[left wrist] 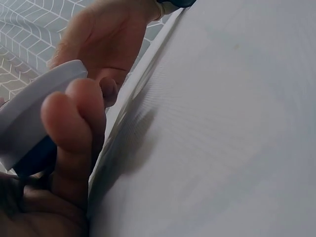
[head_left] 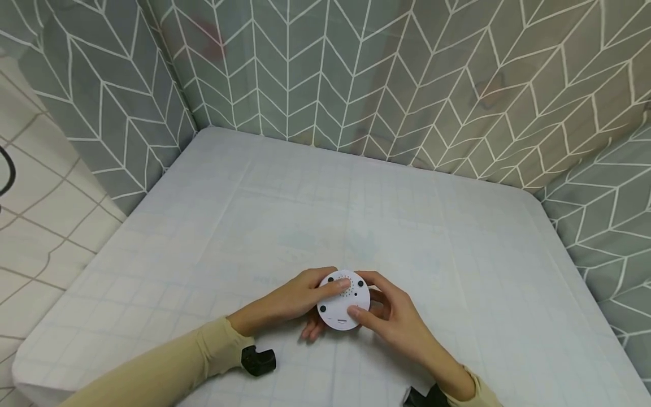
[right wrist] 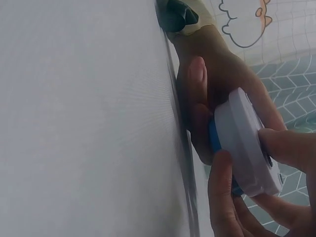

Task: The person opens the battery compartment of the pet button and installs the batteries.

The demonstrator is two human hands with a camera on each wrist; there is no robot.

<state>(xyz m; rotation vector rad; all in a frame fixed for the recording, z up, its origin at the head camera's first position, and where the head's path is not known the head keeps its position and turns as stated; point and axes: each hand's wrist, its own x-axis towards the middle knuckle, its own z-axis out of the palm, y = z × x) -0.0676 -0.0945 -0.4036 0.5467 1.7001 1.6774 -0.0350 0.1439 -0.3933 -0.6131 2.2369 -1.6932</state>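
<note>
Both hands grip a round white device [head_left: 337,315] just above the near part of the table. Its upturned face has black rubber feet, a patch of small holes and a small slot. My left hand [head_left: 300,292] holds it from the left, thumb lying across the holes, other fingers beneath. From the right, my right hand [head_left: 402,316] pinches the rim, with its thumb pressed on the face. In the right wrist view the device [right wrist: 242,140] is tilted and shows a blue part [right wrist: 214,136] on its underside. Left fingers [left wrist: 69,121] curl below it in the left wrist view.
A white cloth covers the table [head_left: 325,215]. Grey curtains [head_left: 325,73] with white chevron lines hang at the back and sides. A black wrist mount [head_left: 258,360] sits at the left cuff, another [head_left: 427,397] at the right. A black curved object [head_left: 7,169] shows at the far left.
</note>
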